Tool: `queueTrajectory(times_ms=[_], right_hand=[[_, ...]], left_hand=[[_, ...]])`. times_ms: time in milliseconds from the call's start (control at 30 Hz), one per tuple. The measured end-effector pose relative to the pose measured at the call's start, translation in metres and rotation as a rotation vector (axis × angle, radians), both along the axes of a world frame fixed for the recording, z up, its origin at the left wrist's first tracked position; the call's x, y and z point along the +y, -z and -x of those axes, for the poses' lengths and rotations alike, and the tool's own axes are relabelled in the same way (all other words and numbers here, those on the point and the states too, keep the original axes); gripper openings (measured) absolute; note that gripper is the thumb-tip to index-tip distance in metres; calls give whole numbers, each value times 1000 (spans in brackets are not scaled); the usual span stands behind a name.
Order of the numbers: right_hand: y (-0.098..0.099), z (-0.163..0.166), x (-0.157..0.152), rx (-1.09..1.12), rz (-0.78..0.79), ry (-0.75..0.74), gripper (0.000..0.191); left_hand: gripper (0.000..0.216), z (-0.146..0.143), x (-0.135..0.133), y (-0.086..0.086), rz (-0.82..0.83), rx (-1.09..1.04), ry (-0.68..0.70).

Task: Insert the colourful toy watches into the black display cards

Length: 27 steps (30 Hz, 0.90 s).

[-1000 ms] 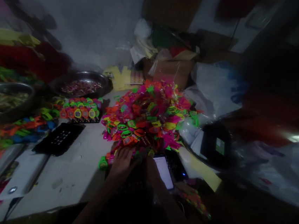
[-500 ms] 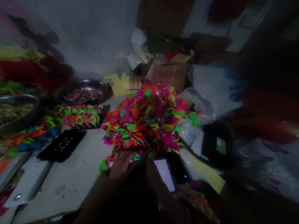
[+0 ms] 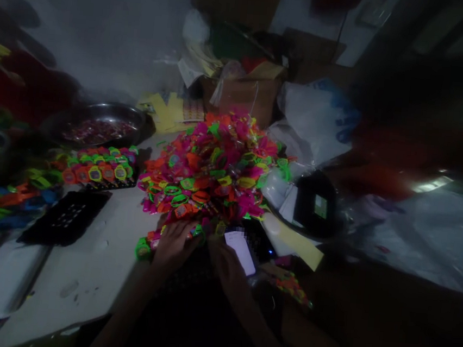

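Note:
A row of small plastic toy watches lies under my hands at the front of the table, with a bright green toy watch (image 3: 143,248) at its left end. My left hand (image 3: 174,243) lies over this row, its fingers curled around a green and purple toy watch (image 3: 198,231). Close by on the right, my right hand (image 3: 225,260) has its fingertips closed at a yellow-green toy watch (image 3: 220,228); shadow blurs the grip. Directly beyond both hands rises a big heap of colourful toy watches (image 3: 211,166). A lit phone (image 3: 240,251) lies beside my right hand.
Toy watches stand in rows on a black tray (image 3: 110,183) at the left. Nearer is a black slotted tray (image 3: 65,217). A metal bowl (image 3: 138,123) holds small parts. A black container (image 3: 316,206), a yellow strip (image 3: 298,242) and plastic bags (image 3: 313,127) are at the right.
The whole view has shifted, so everything appears further left and slightly higher. My hands keep nearly the same place by the row of toy watches.

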State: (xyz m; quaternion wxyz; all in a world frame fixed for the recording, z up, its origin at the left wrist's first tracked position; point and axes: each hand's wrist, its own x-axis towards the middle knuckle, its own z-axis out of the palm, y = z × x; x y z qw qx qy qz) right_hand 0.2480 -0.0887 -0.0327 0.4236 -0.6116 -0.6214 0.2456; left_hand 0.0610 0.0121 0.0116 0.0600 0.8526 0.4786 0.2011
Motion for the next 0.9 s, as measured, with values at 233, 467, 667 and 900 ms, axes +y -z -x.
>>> queueTrajectory(times_ms=[233, 467, 667, 900], right_hand=[[31, -62, -45, -486, -177, 140, 33], [49, -79, -38, -674, -195, 99, 35], [41, -86, -8, -700, -177, 69, 36], [38, -81, -1, -678, -145, 76, 37]], left_hand=[[52, -4, -6, -3, -162, -11, 8], [53, -6, -9, -2, -190, -42, -17], [52, -6, -10, -2, -145, -75, -16], [53, -6, -11, 1, -129, -106, -17]])
